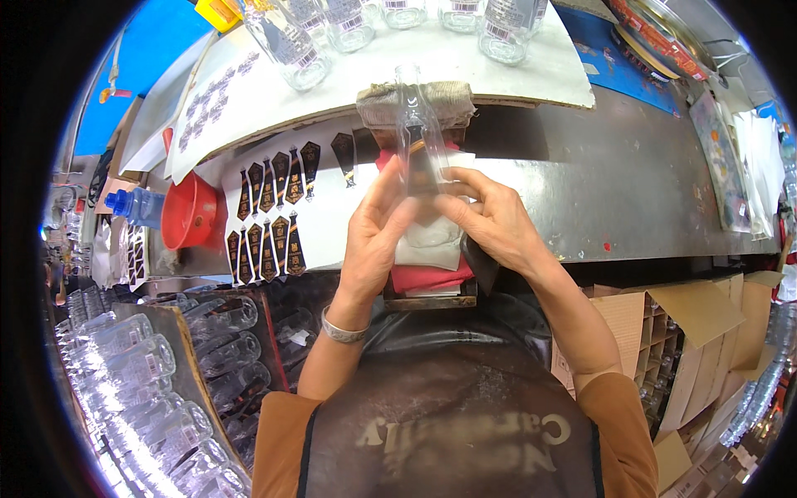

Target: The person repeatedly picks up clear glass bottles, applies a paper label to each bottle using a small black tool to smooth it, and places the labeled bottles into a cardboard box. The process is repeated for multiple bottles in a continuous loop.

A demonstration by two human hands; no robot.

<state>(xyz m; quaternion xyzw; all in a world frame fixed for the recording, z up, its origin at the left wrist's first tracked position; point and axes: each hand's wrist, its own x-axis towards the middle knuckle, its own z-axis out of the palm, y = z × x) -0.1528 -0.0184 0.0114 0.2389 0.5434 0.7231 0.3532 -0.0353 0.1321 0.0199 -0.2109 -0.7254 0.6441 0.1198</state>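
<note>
Nearest to the camera, a dark brown apron [448,415] is worn. Beyond it, a clear bottle [413,112] is gripped at its sides between the left hand [378,220] and the right hand [494,217], with its neck over a cloth-wrapped rest [455,104]. One dark label [422,173] seems already placed on it; whether it is fully smoothed cannot be told. More tie-shaped labels [267,187], apparently unused, are left on a white sheet [325,234].
</note>
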